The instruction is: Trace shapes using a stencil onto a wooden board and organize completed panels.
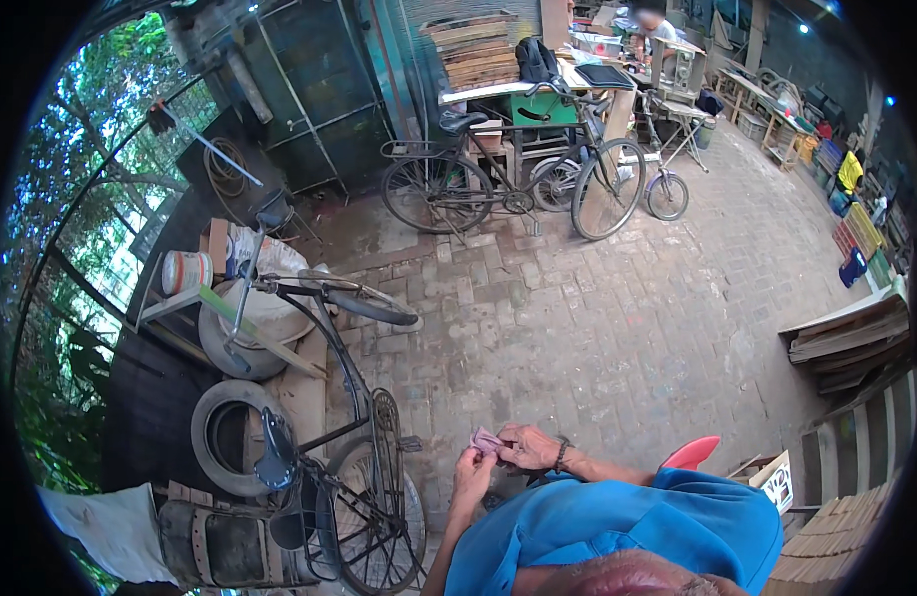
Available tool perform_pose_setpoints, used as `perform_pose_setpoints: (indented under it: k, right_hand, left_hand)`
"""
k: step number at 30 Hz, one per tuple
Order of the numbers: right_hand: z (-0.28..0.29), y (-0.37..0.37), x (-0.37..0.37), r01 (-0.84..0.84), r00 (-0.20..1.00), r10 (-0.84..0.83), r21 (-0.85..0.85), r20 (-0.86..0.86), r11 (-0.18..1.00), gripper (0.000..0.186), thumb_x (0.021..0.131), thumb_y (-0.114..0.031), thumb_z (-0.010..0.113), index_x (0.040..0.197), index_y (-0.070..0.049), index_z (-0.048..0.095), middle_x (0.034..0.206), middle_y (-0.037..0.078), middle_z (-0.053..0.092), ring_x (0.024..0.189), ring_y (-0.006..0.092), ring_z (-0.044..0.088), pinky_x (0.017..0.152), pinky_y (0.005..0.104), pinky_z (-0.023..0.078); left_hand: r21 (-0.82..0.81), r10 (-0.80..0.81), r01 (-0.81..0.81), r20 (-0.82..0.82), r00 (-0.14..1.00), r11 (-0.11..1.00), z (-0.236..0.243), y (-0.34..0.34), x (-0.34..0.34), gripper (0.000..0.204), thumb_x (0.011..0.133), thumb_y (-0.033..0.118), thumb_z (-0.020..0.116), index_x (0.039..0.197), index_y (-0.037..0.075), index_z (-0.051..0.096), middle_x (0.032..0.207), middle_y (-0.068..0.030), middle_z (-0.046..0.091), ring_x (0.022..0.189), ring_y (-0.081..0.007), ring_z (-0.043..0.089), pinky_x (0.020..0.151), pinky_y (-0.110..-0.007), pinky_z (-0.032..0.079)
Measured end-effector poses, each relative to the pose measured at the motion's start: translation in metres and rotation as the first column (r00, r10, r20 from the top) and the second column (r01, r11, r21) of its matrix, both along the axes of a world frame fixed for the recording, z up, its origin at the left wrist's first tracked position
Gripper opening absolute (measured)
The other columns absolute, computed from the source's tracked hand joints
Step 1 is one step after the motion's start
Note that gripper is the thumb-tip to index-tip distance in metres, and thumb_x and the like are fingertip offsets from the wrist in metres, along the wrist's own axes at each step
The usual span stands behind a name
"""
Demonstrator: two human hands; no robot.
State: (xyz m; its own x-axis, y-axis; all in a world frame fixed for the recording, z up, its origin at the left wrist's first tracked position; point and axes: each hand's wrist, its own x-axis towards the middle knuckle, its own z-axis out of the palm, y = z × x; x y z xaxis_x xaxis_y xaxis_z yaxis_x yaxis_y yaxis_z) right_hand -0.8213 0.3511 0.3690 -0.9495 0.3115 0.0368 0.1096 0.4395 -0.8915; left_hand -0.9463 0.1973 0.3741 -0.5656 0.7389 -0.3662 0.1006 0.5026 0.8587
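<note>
Got a small pinkish folded thing (486, 440), paper I think but it's too tiny to be sure, pinched between the fingertips of both hands out in front of my chest. Left hand (472, 470) grips its near edge, right hand (528, 447) closes over the far side. Black bicycle (324, 437) parked just to my left on the brick floor (617, 328).

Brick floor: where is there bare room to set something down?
Bare brick floor lies between the parked bicycles, the plank stack and both hands holding a pinkish paper. Left side is crowded: black bicycle, tyres.
</note>
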Motion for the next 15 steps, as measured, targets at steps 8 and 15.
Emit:
perform_pose_setpoints:
  k: [8, 15]
  right_hand:
    - [0.002, 0.096, -0.021, 0.191, 0.98, -0.187, -0.074, 0.069, 0.979, 0.03, 0.094, -0.031, 0.058, 0.098, -0.001, 0.06, 0.082, 0.023, 0.062, 0.077, 0.0419, 0.063, 0.069, 0.048, 0.05]
    - [-0.015, 0.212, -0.022, 0.326, 0.94, -0.342, 0.277, 0.009, 0.904, 0.018, 0.096, -0.02, 0.055, 0.099, -0.005, 0.064, 0.086, 0.021, 0.067, 0.081, 0.0438, 0.066, 0.068, 0.0508, 0.052]
  left_hand:
    - [0.329, 0.022, -0.163, 0.394, 0.919, 0.93, 0.0, 0.116, -0.026, 0.015, 0.092, 0.013, 0.071, 0.099, 0.002, 0.065, 0.096, -0.0056, 0.069, 0.088, -0.0117, 0.062, 0.081, -0.029, 0.049]
    - [0.294, 0.026, -0.149, 0.384, 0.923, 0.944, -0.001, 0.249, -0.028, 0.013, 0.094, 0.012, 0.069, 0.09, 0.005, 0.059, 0.085, -0.005, 0.066, 0.082, -0.0119, 0.062, 0.075, -0.028, 0.051]
